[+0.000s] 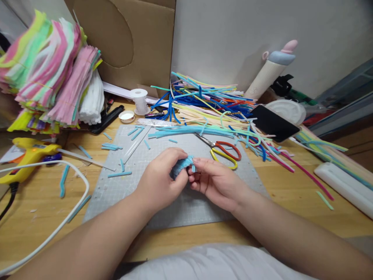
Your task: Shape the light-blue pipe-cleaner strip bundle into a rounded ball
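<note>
Over the grey cutting mat (pixel 122 182), both hands meet around a small light-blue pipe-cleaner bundle (pixel 183 165). My left hand (pixel 160 181) curls its fingers round the bundle's left side. My right hand (pixel 215 181) pinches the bundle's right end with thumb and fingertips. Short light-blue pipe-cleaner offcuts (pixel 119 174) lie scattered on the mat and the wooden table. Red-and-yellow-handled scissors (pixel 224 151) rest on the mat just beyond my right hand.
A heap of coloured pipe cleaners (pixel 210 103) lies behind the mat, with stacked bundles (pixel 52 66) at far left. A yellow glue gun (pixel 29 155) and white cable (pixel 72 206) sit left. A black phone (pixel 274 123), a bottle (pixel 268 74), a thread spool (pixel 140 100).
</note>
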Demonstrator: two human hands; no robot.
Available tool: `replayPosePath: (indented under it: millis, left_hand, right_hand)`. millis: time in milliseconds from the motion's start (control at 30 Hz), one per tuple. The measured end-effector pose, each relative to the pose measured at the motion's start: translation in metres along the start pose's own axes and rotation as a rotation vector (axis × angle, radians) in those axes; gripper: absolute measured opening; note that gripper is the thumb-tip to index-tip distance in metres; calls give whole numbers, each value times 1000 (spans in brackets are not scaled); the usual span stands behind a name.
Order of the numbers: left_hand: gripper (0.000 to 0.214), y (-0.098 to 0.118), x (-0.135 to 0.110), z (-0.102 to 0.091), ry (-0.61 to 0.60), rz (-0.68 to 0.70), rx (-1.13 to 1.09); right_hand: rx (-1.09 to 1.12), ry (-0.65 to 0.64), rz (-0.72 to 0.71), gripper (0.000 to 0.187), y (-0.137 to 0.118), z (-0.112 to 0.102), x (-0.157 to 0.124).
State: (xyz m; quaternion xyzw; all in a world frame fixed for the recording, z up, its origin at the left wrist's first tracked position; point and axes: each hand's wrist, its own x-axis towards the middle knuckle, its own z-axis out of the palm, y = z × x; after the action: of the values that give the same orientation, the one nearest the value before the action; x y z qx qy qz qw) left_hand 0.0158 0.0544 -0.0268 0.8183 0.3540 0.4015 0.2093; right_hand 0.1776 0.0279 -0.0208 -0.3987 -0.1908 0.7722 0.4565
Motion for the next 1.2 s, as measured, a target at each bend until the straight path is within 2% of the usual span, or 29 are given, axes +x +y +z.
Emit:
replayPosePath:
  millis: [167, 533, 700, 867, 1067, 1133, 1200]
  left_hand:
    - [22, -1, -4, 0, 5, 47, 161]
    - [17, 6, -5, 3, 95, 60, 294]
    - [17, 6, -5, 4, 99, 64, 284]
    - [16, 7, -5, 6, 105, 80, 249]
    - [15, 7, -5, 5, 60, 30, 220]
    - [16, 6, -3, 3, 45, -11, 205]
    - [17, 5, -2, -1, 29, -42, 190]
  right_hand:
    - [77, -4, 130, 13, 0, 3, -3]
    - [209, -40, 185, 9, 1, 1, -2]
    - [227, -35, 179, 5, 1, 1, -1]
    - [220, -63, 116, 11, 3, 1, -1]
    - [136, -57, 70, 15, 6, 3, -2]
    - [-10, -78, 60, 18, 5, 2, -3]
    - [-249, -59, -18, 33, 0, 0, -4]
